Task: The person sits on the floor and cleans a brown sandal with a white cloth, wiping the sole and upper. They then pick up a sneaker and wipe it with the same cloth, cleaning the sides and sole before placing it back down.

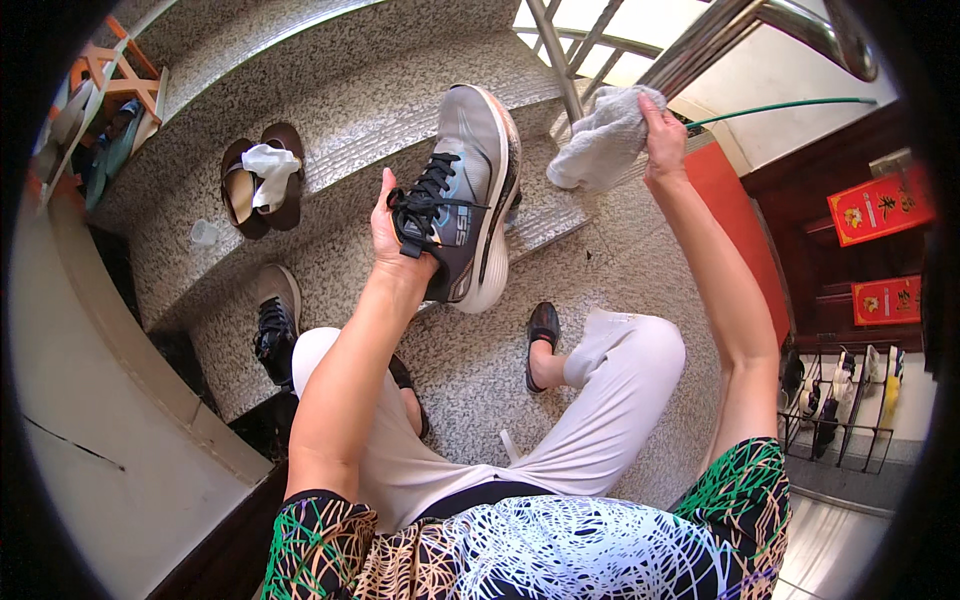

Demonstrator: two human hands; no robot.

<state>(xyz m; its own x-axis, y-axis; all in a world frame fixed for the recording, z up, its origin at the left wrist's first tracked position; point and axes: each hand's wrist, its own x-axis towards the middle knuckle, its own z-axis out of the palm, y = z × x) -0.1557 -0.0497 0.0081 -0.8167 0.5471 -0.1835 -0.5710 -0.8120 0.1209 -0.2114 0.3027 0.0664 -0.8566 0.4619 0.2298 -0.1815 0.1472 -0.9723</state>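
Note:
My left hand (397,240) is inside the heel opening of a grey running shoe (469,172) with black laces, holding it up with the toe pointing away from me. A light grey cloth (604,139) hangs from my right hand (664,139), its edge pinched between thumb and fingers, to the right of the shoe. The matching grey shoe (277,315) stands on a lower step at my left. A pair of brown sandals (283,195) sits on the step above, with a crumpled white cloth (270,169) lying across them.
Curved granite steps (360,112) rise ahead and left. A metal stair railing (555,52) stands beyond the cloth. A small clear cup (203,232) is near the sandals. An orange-framed rack (120,82) with footwear is at far left; a black wire shoe rack (836,412) is at right.

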